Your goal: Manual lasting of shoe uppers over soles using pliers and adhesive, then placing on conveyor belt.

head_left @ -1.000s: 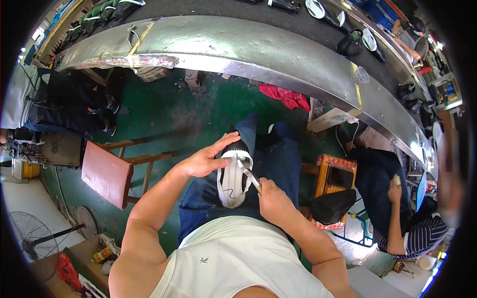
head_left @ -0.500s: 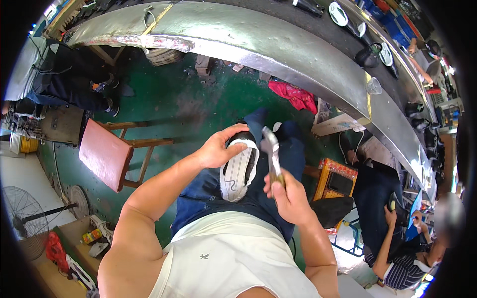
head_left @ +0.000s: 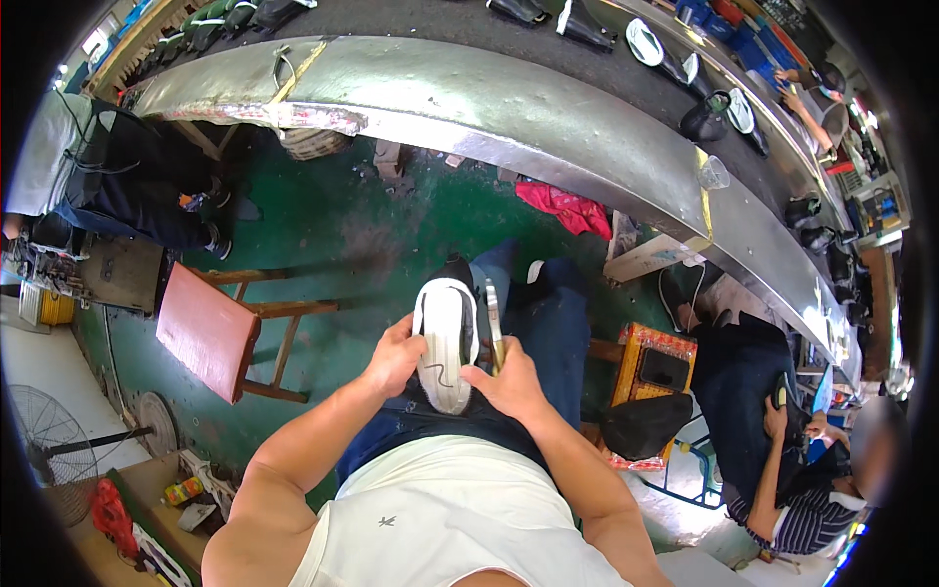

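A dark shoe (head_left: 445,338) with a pale inner bottom facing me and a dark curved line drawn on it rests over my lap. My left hand (head_left: 396,357) clasps its left side, thumb lying on the pale bottom. In my right hand (head_left: 509,380) is a hammer (head_left: 492,311), its metal end pointing away from me beside the shoe. The right thumb reaches across to the shoe's near right edge. The fingers wrapped round the handle are partly hidden.
A long metal-edged conveyor bench (head_left: 469,93) curves across the far side, carrying several shoes. At left stand a pink-topped stool (head_left: 207,333) and a fan (head_left: 49,440). A phone (head_left: 663,368) lies on a patterned seat at right. Co-workers are on both sides.
My left hand has shifted from the shoe's far end to its left side. The right hand has brought the hammer down beside the shoe, and its thumb now meets the shoe.
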Motion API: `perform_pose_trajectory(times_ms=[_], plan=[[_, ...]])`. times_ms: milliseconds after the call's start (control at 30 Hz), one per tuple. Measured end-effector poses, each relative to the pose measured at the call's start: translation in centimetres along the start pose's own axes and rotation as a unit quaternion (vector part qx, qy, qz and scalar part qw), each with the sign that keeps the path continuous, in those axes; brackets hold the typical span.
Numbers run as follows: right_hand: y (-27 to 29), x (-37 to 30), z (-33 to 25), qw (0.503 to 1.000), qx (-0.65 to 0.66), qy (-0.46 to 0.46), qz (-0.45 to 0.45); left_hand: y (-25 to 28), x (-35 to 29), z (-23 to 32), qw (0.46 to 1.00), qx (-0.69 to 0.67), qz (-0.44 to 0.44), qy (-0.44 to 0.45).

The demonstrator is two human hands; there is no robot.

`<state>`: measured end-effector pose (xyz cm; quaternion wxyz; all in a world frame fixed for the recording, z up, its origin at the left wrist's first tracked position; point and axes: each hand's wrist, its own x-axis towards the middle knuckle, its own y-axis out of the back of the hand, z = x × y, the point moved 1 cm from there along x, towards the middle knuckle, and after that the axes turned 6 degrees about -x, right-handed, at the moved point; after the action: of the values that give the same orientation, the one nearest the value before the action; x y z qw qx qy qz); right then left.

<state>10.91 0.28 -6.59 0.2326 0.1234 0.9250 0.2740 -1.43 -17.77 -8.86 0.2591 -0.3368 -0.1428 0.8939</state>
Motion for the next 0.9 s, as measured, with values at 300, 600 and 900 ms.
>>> perform_pose_trajectory(times_ms=[300, 600, 900], plan=[[0.9, -0.6, 5.2, 0.981, 0.189, -0.007, 0.032, -3.7, 1.6, -0.3, 0.921, 0.355, -0.035, -0.155], [1.1, -3.7, 11.5, 0.974, 0.183, -0.113, 0.066, -9.0, 5.9, -1.4, 0.892, 0.314, -0.305, 0.116], [8.5, -11.0, 10.7, 0.983, 0.133, -0.126, -0.016, -7.1, 3.0, -6.8, 0.895, 0.363, -0.258, 0.040]])
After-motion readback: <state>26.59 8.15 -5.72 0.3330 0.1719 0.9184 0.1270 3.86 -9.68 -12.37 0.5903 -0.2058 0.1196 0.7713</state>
